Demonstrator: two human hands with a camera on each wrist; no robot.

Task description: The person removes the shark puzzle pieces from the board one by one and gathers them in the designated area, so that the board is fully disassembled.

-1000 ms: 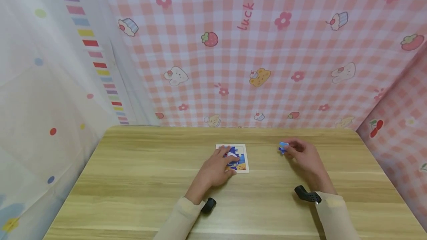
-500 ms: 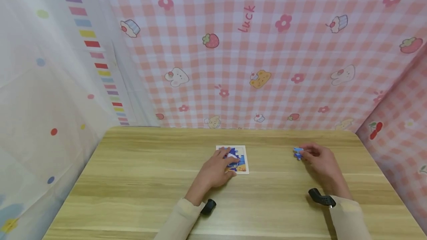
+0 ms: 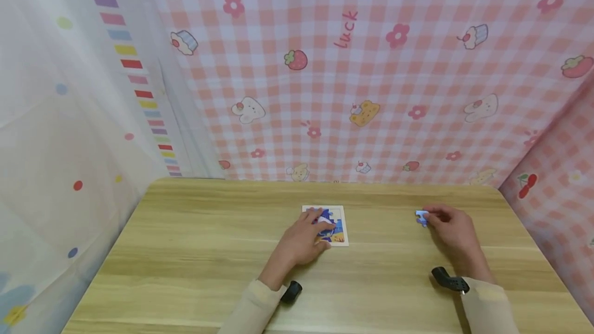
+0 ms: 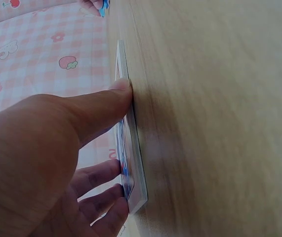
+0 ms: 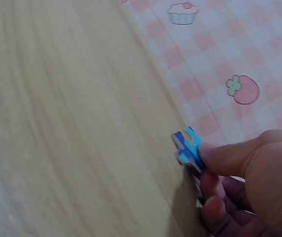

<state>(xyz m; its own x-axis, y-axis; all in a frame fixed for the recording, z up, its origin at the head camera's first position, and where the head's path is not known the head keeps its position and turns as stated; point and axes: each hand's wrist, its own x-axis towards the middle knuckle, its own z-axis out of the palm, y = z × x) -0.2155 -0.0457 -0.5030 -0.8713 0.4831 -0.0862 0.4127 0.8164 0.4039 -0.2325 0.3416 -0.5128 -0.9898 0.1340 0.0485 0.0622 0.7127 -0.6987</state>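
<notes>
A small jigsaw puzzle in a white-edged tray (image 3: 345,226) lies flat on the table, its blue and orange picture partly covered by my left hand (image 3: 299,240). My left fingers are spread over the puzzle, and in the left wrist view the thumb (image 4: 121,91) touches the tray's near edge. A pale patch shows near the upper right of the picture. Off to the right, my right hand (image 3: 454,230) pinches a blue puzzle piece (image 3: 421,216) between thumb and fingers. The right wrist view shows the piece's two-tone blue face and knobs (image 5: 189,150), just above the wood.
The wood-grain table (image 3: 195,251) reaches back to a pink checked cloth (image 3: 325,92) hung behind it. A white dotted cloth (image 3: 60,133) hangs on the left, and more checked cloth (image 3: 561,184) on the right. Each wrist bears a black device (image 3: 450,280).
My right hand has moved to the right, away from the puzzle, with the piece turning in its fingers. My left hand stays on the puzzle. The head view has shifted slightly.
</notes>
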